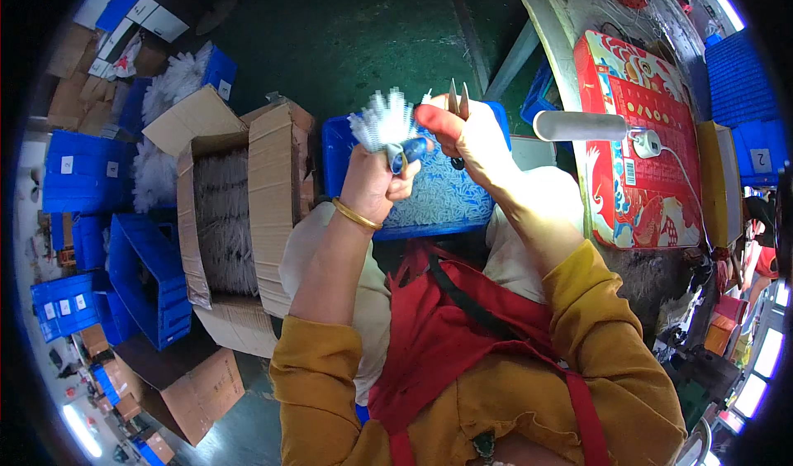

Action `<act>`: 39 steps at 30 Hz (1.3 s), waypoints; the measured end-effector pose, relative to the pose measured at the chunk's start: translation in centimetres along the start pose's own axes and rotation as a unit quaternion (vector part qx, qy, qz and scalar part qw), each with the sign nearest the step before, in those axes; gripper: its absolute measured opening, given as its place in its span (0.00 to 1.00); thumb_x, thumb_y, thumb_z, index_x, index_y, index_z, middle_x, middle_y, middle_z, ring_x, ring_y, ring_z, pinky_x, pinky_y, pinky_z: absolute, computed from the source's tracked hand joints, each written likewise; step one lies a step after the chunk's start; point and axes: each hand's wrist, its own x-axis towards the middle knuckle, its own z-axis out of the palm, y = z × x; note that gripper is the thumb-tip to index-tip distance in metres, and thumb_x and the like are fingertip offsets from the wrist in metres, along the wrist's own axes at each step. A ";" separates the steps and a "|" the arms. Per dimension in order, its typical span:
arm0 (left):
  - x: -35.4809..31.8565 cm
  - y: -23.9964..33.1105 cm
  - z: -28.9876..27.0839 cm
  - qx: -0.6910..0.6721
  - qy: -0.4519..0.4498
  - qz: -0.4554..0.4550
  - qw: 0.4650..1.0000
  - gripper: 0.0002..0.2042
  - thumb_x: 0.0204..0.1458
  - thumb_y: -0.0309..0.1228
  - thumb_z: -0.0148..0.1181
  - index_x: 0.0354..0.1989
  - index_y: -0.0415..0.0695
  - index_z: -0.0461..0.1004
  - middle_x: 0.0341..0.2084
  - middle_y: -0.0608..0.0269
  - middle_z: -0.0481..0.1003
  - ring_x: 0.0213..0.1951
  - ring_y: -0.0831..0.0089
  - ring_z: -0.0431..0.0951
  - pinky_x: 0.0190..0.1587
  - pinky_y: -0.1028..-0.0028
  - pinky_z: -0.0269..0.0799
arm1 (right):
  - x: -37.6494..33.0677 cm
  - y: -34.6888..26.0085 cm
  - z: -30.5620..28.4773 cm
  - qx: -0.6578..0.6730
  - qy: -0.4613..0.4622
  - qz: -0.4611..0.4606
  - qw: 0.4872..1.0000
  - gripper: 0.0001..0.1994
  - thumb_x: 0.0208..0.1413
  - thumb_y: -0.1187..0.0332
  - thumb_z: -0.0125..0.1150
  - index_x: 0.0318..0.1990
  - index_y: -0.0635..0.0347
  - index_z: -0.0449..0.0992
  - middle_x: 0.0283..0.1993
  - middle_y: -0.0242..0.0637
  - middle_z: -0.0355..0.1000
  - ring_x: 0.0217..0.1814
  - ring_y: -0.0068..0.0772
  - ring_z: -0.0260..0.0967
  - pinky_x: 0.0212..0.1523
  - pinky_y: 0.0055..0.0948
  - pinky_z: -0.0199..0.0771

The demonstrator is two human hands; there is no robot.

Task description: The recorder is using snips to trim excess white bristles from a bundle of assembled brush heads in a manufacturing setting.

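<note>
My left hand (370, 183) is closed round a bunch of small white bristle brushes (385, 121), their bristled ends pointing up and away from me. A blue covering (415, 147) sits on its thumb. Close beside it on the right, my right hand (489, 150) grips a pair of scissors (459, 102), blades pointing away from me. A red covering (438, 122) wraps one of its fingers, and a thin white tip shows just beyond that finger. Below both hands, a blue bin (335, 144) at my lap holds many small whitish pieces (442, 202).
An open cardboard box (281, 148) packed with white bristly pieces stands at my left. Blue crates (153, 280) are stacked farther left. On the right, a workbench carries a red patterned box (640, 152), with a lamp (581, 126) reaching over toward my right arm.
</note>
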 end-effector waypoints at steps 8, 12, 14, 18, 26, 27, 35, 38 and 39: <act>0.0 -1.2 0.4 0.119 0.089 0.149 0.978 0.07 0.44 0.27 0.48 0.28 0.37 0.69 0.16 0.59 0.70 0.16 0.76 0.70 0.16 0.80 0.68 | -0.8 1.3 -1.7 0.034 -0.064 0.068 0.995 0.11 0.41 0.63 0.59 0.17 0.55 0.65 0.11 0.21 0.52 0.11 0.12 0.42 0.13 0.17 0.38; -0.1 -1.7 0.5 0.139 0.071 0.134 0.979 0.06 0.43 0.26 0.49 0.28 0.37 0.69 0.16 0.59 0.70 0.15 0.76 0.70 0.14 0.80 0.66 | -1.2 1.7 -1.8 0.047 -0.045 0.040 0.997 0.08 0.38 0.66 0.59 0.18 0.59 0.68 0.12 0.25 0.56 0.12 0.15 0.49 0.13 0.18 0.46; 0.1 -2.0 0.6 0.167 0.117 0.145 0.968 0.05 0.44 0.25 0.47 0.27 0.37 0.69 0.15 0.59 0.69 0.13 0.76 0.69 0.12 0.80 0.64 | -1.1 2.1 -1.3 -0.006 -0.010 -0.033 0.999 0.08 0.38 0.67 0.58 0.19 0.61 0.68 0.13 0.26 0.58 0.15 0.17 0.53 0.16 0.18 0.50; 0.5 -1.8 0.9 0.102 0.159 0.210 0.959 0.08 0.45 0.25 0.43 0.23 0.36 0.68 0.12 0.58 0.67 0.10 0.75 0.66 0.08 0.78 0.59 | -1.5 2.6 -0.4 -0.247 -0.013 -0.311 0.918 0.06 0.40 0.74 0.57 0.23 0.63 0.65 0.21 0.34 0.63 0.24 0.23 0.62 0.24 0.22 0.60; -0.9 -1.0 -0.8 -0.032 -0.009 0.073 0.997 0.11 0.48 0.32 0.45 0.31 0.35 0.67 0.19 0.56 0.70 0.18 0.73 0.69 0.19 0.78 0.65 | -1.9 0.4 -0.6 0.019 -0.042 -0.057 0.997 0.08 0.40 0.67 0.57 0.22 0.62 0.67 0.16 0.27 0.61 0.19 0.18 0.56 0.22 0.18 0.56; -0.9 -1.0 -0.8 -0.062 -0.065 0.043 0.995 0.12 0.48 0.33 0.45 0.32 0.34 0.66 0.20 0.55 0.70 0.20 0.73 0.70 0.22 0.78 0.67 | -2.0 0.1 -1.1 0.067 -0.061 0.021 0.996 0.08 0.39 0.66 0.58 0.21 0.61 0.68 0.15 0.26 0.60 0.18 0.17 0.55 0.22 0.16 0.54; 0.4 -2.4 -1.0 -0.188 -0.115 0.049 0.974 0.12 0.47 0.36 0.45 0.32 0.40 0.67 0.20 0.60 0.69 0.16 0.77 0.64 0.16 0.79 0.55 | -1.9 1.5 -0.9 -0.054 -0.132 -0.087 0.986 0.12 0.36 0.64 0.59 0.28 0.56 0.65 0.18 0.23 0.57 0.12 0.12 0.47 0.13 0.15 0.45; 0.5 -2.6 -0.9 -0.188 -0.080 0.039 0.978 0.11 0.49 0.35 0.43 0.31 0.40 0.67 0.18 0.61 0.68 0.16 0.76 0.64 0.16 0.78 0.57 | -2.2 1.6 -1.0 0.064 -0.100 0.024 0.993 0.09 0.38 0.65 0.58 0.25 0.57 0.67 0.17 0.23 0.59 0.12 0.11 0.48 0.12 0.13 0.45; 0.5 -2.7 -1.0 -0.188 -0.069 0.042 0.979 0.11 0.50 0.35 0.42 0.31 0.40 0.66 0.18 0.61 0.68 0.16 0.76 0.65 0.16 0.78 0.58 | -2.1 1.6 -1.0 0.063 -0.099 0.025 0.993 0.09 0.38 0.65 0.58 0.25 0.57 0.67 0.17 0.23 0.59 0.12 0.11 0.48 0.12 0.13 0.45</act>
